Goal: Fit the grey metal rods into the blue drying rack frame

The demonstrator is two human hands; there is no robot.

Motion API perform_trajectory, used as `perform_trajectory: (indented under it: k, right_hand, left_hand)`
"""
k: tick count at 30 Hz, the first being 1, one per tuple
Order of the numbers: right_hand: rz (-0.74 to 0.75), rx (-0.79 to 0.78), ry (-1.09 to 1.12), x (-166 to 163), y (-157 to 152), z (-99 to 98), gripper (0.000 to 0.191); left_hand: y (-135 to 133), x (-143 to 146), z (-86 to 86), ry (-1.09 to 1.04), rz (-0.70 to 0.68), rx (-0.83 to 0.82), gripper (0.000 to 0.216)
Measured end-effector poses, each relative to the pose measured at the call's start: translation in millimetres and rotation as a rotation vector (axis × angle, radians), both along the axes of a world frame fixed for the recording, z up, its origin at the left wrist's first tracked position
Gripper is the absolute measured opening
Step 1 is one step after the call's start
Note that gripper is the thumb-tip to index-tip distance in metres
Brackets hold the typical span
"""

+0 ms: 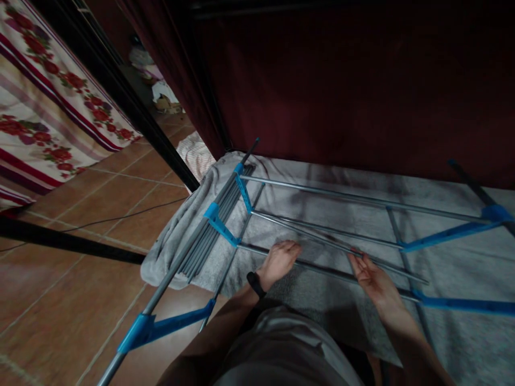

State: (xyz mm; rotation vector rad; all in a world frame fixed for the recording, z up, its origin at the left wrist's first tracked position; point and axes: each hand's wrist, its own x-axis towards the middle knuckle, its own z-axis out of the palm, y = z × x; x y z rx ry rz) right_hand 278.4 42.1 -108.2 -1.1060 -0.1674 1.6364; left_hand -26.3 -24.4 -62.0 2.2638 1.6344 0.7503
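Note:
A partly assembled rack of grey metal tubes and blue plastic brackets lies across the grey blanket. My left hand [280, 258], a black band on its wrist, is closed around the front crossbar [322, 269]. With my right hand [368, 274] I pinch a slanting metal tube [306, 231] near its right end. That tube's left end meets a blue bracket [243, 193], while its right end sticks out free above the blanket. Another blue bracket [446, 237] joins a crossbar at the right. The undersides of my fingers are partly hidden.
Several loose grey tubes [219, 225] lie bunched on the left of the grey blanket [475, 348]. A long side tube with a blue bracket [139, 332] reaches over the tiled floor [72, 300]. Black frame posts [132, 102], a dark red curtain [341, 96] and a floral curtain [52, 102] surround the place.

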Motion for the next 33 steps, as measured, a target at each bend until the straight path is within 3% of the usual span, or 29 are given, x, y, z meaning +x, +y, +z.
perform_trajectory:
  k: [4,10,17,33]
  right_hand:
    - [0.037,0.002,-0.012,1.0,3.1,-0.7,0.012]
    - [0.052,-0.009,-0.009,0.2,5.2,-1.2,0.016]
    - [0.041,0.088,-0.042,-4.6,-0.6,-5.1,0.015]
    - [0.006,0.163,-0.032,-9.0,-4.9,-5.5,0.009]
  left_hand:
    - [-1.6,5.4,2.6,0.296,-0.135,0.203,0.03]
    - [6.1,9.1,-7.4,0.485,-0.114,0.34,0.036]
    - [15.6,5.8,-6.7,0.578,-0.079,0.279,0.05]
    - [18.2,4.9,-10.1,0.524,-0.061,0.208,0.047]
